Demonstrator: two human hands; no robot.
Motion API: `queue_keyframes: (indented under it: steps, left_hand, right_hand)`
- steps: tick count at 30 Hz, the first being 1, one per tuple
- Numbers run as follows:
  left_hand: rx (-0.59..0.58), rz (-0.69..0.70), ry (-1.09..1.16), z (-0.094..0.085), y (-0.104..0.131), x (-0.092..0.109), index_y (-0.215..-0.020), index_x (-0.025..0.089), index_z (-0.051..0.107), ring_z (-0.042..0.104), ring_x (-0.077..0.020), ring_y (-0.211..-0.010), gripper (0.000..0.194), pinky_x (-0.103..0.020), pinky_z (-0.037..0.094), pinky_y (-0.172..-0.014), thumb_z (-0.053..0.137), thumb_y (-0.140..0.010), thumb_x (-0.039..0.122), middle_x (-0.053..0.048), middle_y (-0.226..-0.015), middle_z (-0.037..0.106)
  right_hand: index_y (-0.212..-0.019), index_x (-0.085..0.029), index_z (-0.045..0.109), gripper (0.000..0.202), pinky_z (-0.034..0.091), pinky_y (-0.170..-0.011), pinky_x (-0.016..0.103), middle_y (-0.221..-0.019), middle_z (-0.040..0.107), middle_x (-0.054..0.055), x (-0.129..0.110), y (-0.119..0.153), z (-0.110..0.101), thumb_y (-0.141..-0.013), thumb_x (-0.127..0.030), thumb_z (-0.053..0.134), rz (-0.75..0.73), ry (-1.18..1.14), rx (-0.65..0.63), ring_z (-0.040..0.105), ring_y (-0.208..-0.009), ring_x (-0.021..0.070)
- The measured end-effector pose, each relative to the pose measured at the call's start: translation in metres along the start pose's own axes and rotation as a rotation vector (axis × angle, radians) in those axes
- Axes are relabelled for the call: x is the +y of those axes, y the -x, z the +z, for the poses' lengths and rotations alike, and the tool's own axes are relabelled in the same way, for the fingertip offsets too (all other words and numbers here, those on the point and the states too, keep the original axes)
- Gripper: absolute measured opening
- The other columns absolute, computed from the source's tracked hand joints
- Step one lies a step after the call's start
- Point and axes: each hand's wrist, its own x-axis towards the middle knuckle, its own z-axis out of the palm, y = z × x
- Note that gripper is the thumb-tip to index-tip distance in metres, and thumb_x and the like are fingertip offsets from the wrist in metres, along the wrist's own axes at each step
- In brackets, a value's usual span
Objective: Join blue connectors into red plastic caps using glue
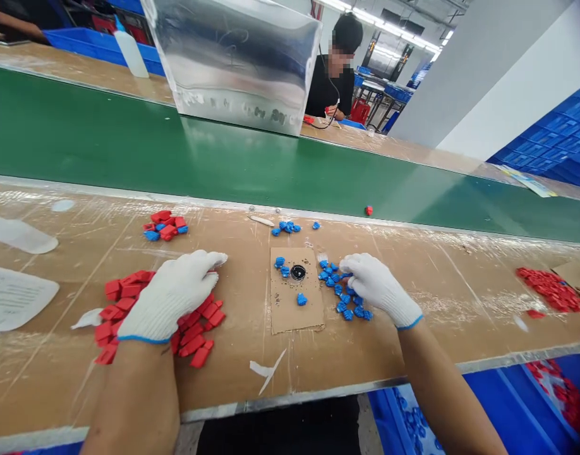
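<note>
My left hand (179, 294), in a white knit glove with blue trim, hovers over or rests on a pile of red plastic pieces (129, 291). Its thumb and forefinger are apart, with nothing visible between them. My right hand (378, 284), gloved alike, reaches into scattered small blue pieces (340, 289); its fingertips are pinched around one at the pile's edge. Between the hands lies a cardboard sheet (290, 319). On it sit a small round black pot (298, 272) and several blue pieces (302, 299).
Red-and-blue assembled pieces (167, 226) lie at the back left, more blue ones (286, 227) behind the cardboard. A green conveyor belt (242, 161) crosses beyond, carrying a metal panel (237, 63). A red heap (550, 289) lies right; blue bins (512, 404) stand below. A person (330, 88) sits opposite.
</note>
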Motion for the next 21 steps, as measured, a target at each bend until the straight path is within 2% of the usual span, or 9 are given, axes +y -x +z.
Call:
queue_keyframes:
  steps: [3,6,9,11,14,16,18,21]
  left_hand:
    - [-0.053,-0.024,-0.085,0.001,0.002,0.003,-0.143,0.02,0.068,0.073,-0.0392,-0.124,0.054,-0.049,0.053,-0.096,0.038,-0.099,0.025,-0.015,-0.137,0.075]
    - [-0.042,-0.003,-0.107,-0.002,0.004,0.009,-0.141,0.021,0.069,0.074,-0.0382,-0.119,0.054,-0.049,0.052,-0.094,0.035,-0.099,0.02,-0.014,-0.13,0.076]
    - [-0.006,-0.013,-0.114,-0.007,0.001,0.017,-0.138,0.019,0.071,0.075,-0.0386,-0.106,0.054,-0.049,0.052,-0.087,0.033,-0.099,0.017,-0.016,-0.116,0.076]
    - [0.098,-0.022,-0.012,-0.01,-0.002,0.025,-0.134,0.019,0.071,0.074,-0.0364,-0.103,0.051,-0.047,0.052,-0.087,0.034,-0.099,0.017,-0.015,-0.114,0.074]
    - [0.357,0.028,0.421,-0.009,-0.004,0.044,-0.129,0.02,0.071,0.071,-0.0295,-0.108,0.04,-0.043,0.054,-0.095,0.047,-0.096,0.02,-0.011,-0.119,0.072]
    - [0.452,0.071,0.813,-0.006,-0.004,0.06,-0.125,0.02,0.071,0.071,-0.0239,-0.101,0.033,-0.039,0.057,-0.094,0.057,-0.094,0.022,-0.008,-0.111,0.072]
    - [0.418,0.055,1.176,-0.003,-0.004,0.074,-0.123,0.02,0.07,0.069,-0.0195,-0.088,0.029,-0.033,0.059,-0.079,0.061,-0.096,0.024,-0.005,-0.096,0.071]
    - [0.364,-0.022,1.548,0.001,-0.006,0.087,-0.117,0.02,0.072,0.066,-0.0148,-0.075,0.023,-0.026,0.053,-0.061,0.067,-0.096,0.026,-0.001,-0.084,0.067]
  right_hand:
    - [-0.103,-0.022,0.063,0.028,0.054,-0.083,0.035,-0.102,0.072,0.008,0.001,0.006,-0.006,-0.083,-0.009,0.05,0.015,-0.099,0.151,0.068,-0.093,0.022]
    - [-0.103,-0.023,0.063,0.026,0.057,-0.083,0.034,-0.101,0.072,0.005,-0.014,-0.006,-0.013,-0.082,-0.011,0.052,-0.066,-0.29,0.26,0.069,-0.09,0.0195]
    - [-0.09,-0.024,0.065,0.024,0.055,-0.081,0.035,-0.092,0.071,0.001,-0.039,-0.036,-0.015,-0.074,-0.01,0.054,-0.216,-0.46,0.258,0.067,-0.085,0.018]
    - [-0.084,-0.023,0.065,0.021,0.054,-0.08,0.035,-0.089,0.07,0.001,-0.052,-0.058,-0.013,-0.071,-0.012,0.054,-0.267,-0.513,0.197,0.065,-0.084,0.0177]
    - [-0.083,-0.022,0.067,0.02,0.053,-0.076,0.035,-0.087,0.07,0.001,-0.059,-0.078,-0.009,-0.069,-0.015,0.056,-0.246,-0.613,0.102,0.063,-0.081,0.0173]
    - [-0.082,-0.022,0.068,0.021,0.054,-0.074,0.034,-0.085,0.07,0.0,-0.055,-0.081,-0.007,-0.067,-0.016,0.056,-0.223,-0.672,0.086,0.063,-0.08,0.0167]
    - [-0.081,-0.022,0.069,0.02,0.055,-0.074,0.033,-0.084,0.07,0.0,-0.049,-0.08,-0.007,-0.066,-0.016,0.057,-0.206,-0.703,0.095,0.063,-0.078,0.0164]
    - [-0.084,-0.023,0.072,0.017,0.058,-0.072,0.033,-0.084,0.073,0.0,-0.036,-0.077,-0.008,-0.072,-0.017,0.062,-0.147,-0.722,0.129,0.066,-0.077,0.0168]
